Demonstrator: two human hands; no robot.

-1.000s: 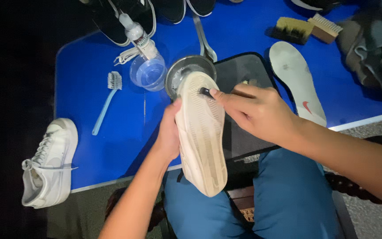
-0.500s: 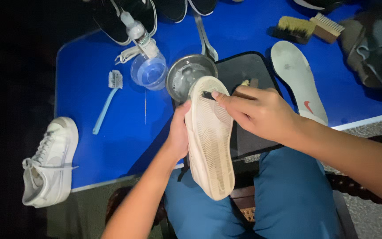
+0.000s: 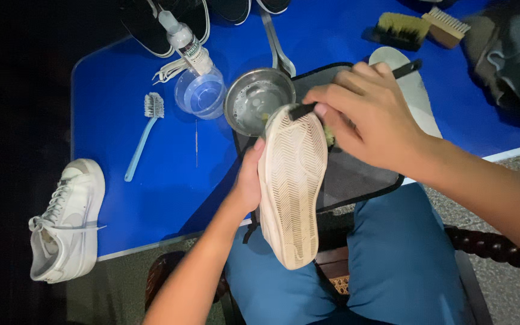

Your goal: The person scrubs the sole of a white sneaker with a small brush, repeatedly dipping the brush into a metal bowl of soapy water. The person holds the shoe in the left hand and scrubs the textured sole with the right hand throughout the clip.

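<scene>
On the table point(image 3: 121, 198), the bowl point(image 3: 254, 99) sits left of the mat point(image 3: 356, 174), cup point(image 3: 200, 93) beside it, toothbrush point(image 3: 142, 135) farther left. A sneaker point(image 3: 64, 219) overhangs the left edge; two brushes point(image 3: 419, 27) lie far right.

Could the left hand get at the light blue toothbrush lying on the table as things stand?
Probably not: the left hand grips the upturned shoe; the toothbrush lies unobstructed on the blue table.
</scene>
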